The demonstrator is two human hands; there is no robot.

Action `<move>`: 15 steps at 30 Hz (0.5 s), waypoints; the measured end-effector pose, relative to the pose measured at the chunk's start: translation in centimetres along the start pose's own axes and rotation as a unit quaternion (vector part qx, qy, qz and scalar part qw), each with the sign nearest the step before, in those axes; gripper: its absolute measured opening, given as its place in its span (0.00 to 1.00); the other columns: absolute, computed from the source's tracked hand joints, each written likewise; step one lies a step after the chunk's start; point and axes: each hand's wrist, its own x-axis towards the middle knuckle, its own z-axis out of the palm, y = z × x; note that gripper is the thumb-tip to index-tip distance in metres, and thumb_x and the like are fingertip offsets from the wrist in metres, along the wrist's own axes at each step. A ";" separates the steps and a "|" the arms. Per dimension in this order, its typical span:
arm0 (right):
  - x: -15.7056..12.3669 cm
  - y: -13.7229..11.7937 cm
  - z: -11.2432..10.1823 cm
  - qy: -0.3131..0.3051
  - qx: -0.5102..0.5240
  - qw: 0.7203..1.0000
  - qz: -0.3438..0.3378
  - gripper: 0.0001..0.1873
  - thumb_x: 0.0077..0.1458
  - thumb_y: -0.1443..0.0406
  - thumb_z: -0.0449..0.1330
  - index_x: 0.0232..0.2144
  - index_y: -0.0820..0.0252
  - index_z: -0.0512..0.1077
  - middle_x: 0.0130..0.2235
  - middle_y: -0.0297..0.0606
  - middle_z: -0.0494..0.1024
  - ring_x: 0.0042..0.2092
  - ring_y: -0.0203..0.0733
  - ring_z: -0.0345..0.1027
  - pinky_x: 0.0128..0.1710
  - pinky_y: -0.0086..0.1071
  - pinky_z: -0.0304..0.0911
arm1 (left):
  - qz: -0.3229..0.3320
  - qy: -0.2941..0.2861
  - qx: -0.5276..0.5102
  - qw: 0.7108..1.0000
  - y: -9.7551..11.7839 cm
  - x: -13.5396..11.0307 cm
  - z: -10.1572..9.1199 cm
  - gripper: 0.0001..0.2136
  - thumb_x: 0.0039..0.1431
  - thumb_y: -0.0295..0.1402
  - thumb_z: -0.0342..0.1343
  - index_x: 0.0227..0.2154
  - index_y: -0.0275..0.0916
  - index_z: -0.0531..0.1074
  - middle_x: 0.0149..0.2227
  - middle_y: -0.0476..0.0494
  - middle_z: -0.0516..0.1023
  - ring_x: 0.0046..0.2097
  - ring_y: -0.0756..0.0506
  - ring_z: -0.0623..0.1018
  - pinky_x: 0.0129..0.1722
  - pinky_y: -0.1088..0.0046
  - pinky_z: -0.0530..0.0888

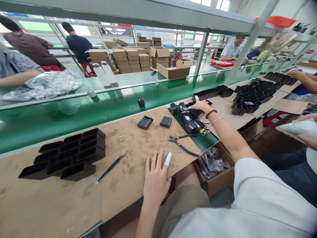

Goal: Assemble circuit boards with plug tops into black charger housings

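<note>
Resting left hand (pixel 157 175) flat on brown board (pixel 131 172) (near cutters (pixel 174 139)). Reaching to adapter parts (pixel 191 126) with right hand (pixel 201 105), with indiscernible grip.

- Bright windows (pixel 224 4) let in light at the upper edge, beside a white wall (pixel 257 8).
- A pale overhead shelf (pixel 123 15) runs across on slanting metal posts (pixel 202 49).
- Below it stretches a long, glossy green bench (pixel 106 110).
- Stacked cardboard boxes (pixel 130 61) and a red stool (pixel 90 65) stand beyond.
</note>
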 end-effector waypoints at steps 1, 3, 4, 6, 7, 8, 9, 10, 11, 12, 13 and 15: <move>-0.2 -0.2 0.2 -0.001 0.004 1.000 0.020 0.73 0.46 0.37 0.68 0.78 0.61 0.36 0.72 0.74 0.55 0.70 0.85 0.56 0.64 0.72 0.56 | 0.004 0.004 -0.002 1.000 0.0 0.0 0.2 0.28 0.49 0.23 0.62 0.55 0.41 0.80 0.71 0.36 0.71 0.72 0.31 0.69 0.72 0.42 0.66; -0.6 -0.5 0.4 0.001 0.013 0.999 0.050 0.71 0.48 0.40 0.67 0.78 0.61 0.35 0.73 0.73 0.51 0.71 0.86 0.52 0.65 0.71 0.54 | 0.011 0.009 -0.004 1.000 -0.2 -0.1 0.5 0.30 0.48 0.24 0.63 0.58 0.42 0.78 0.71 0.36 0.70 0.72 0.30 0.69 0.72 0.42 0.66; -0.8 -0.7 0.5 0.003 0.015 0.998 0.056 0.70 0.49 0.41 0.67 0.78 0.60 0.34 0.73 0.73 0.50 0.71 0.86 0.51 0.65 0.71 0.53 | 0.013 0.010 -0.005 1.000 -0.3 -0.1 0.6 0.31 0.48 0.24 0.63 0.59 0.42 0.78 0.71 0.36 0.70 0.72 0.30 0.69 0.71 0.42 0.67; -0.9 -0.8 0.5 0.007 0.019 0.998 0.063 0.68 0.50 0.42 0.66 0.78 0.59 0.34 0.73 0.72 0.50 0.71 0.85 0.50 0.66 0.71 0.52 | 0.016 0.007 -0.008 1.000 -0.5 -0.1 0.7 0.33 0.48 0.25 0.64 0.61 0.43 0.77 0.71 0.36 0.69 0.72 0.30 0.69 0.71 0.41 0.67; -1.0 -0.9 0.5 0.008 0.019 0.998 0.066 0.67 0.50 0.42 0.66 0.78 0.58 0.35 0.73 0.72 0.51 0.71 0.85 0.50 0.66 0.70 0.52 | 0.016 0.004 -0.009 1.000 -0.5 -0.2 0.7 0.33 0.49 0.25 0.64 0.62 0.43 0.76 0.72 0.36 0.69 0.72 0.30 0.68 0.71 0.41 0.67; -1.0 -0.9 0.4 0.010 0.019 0.997 0.068 0.67 0.50 0.42 0.66 0.78 0.58 0.36 0.72 0.71 0.51 0.71 0.84 0.49 0.66 0.69 0.52 | 0.015 0.002 -0.010 1.000 -0.5 -0.2 0.7 0.33 0.49 0.25 0.64 0.62 0.43 0.76 0.72 0.36 0.69 0.72 0.29 0.68 0.71 0.41 0.67; -1.1 -0.9 0.4 0.012 0.018 0.997 0.069 0.67 0.50 0.41 0.66 0.78 0.58 0.37 0.72 0.71 0.52 0.71 0.83 0.49 0.66 0.68 0.52 | 0.015 0.000 -0.010 1.000 -0.5 -0.1 0.7 0.34 0.50 0.25 0.65 0.63 0.44 0.75 0.72 0.36 0.68 0.72 0.29 0.68 0.71 0.41 0.67; -1.2 -1.0 0.3 0.015 0.017 0.997 0.068 0.66 0.50 0.41 0.66 0.78 0.57 0.39 0.72 0.70 0.52 0.71 0.82 0.50 0.67 0.66 0.52 | 0.013 -0.002 -0.011 1.000 -0.5 -0.1 0.6 0.35 0.50 0.25 0.65 0.64 0.44 0.74 0.72 0.36 0.68 0.72 0.30 0.68 0.71 0.41 0.67; -1.3 -1.0 0.3 0.019 0.016 0.997 0.067 0.65 0.50 0.41 0.66 0.78 0.57 0.40 0.72 0.69 0.52 0.71 0.81 0.51 0.67 0.65 0.52 | 0.011 -0.006 -0.011 1.000 -0.4 -0.1 0.4 0.35 0.51 0.26 0.65 0.65 0.44 0.73 0.72 0.35 0.68 0.73 0.30 0.68 0.71 0.42 0.67; -1.4 -1.0 0.3 0.023 0.014 0.998 0.064 0.64 0.51 0.41 0.66 0.78 0.56 0.41 0.72 0.68 0.53 0.71 0.80 0.52 0.67 0.64 0.53 | 0.010 -0.012 -0.012 1.000 -0.3 0.0 0.3 0.35 0.52 0.26 0.65 0.66 0.44 0.72 0.72 0.35 0.68 0.73 0.30 0.68 0.71 0.42 0.67; -1.5 -1.0 0.2 0.028 0.012 0.998 0.060 0.62 0.51 0.42 0.65 0.78 0.56 0.42 0.72 0.67 0.54 0.70 0.79 0.55 0.66 0.63 0.55 | 0.010 -0.021 -0.015 1.000 -0.3 0.1 0.0 0.35 0.53 0.27 0.65 0.67 0.44 0.71 0.73 0.35 0.67 0.73 0.29 0.68 0.71 0.41 0.67; -1.7 -1.0 0.1 0.034 0.007 0.998 0.049 0.61 0.51 0.41 0.65 0.77 0.55 0.45 0.70 0.67 0.57 0.67 0.78 0.60 0.63 0.61 0.60 | 0.014 -0.049 -0.023 0.998 -0.2 0.3 -0.5 0.35 0.56 0.28 0.64 0.69 0.44 0.69 0.74 0.34 0.65 0.74 0.29 0.66 0.71 0.41 0.66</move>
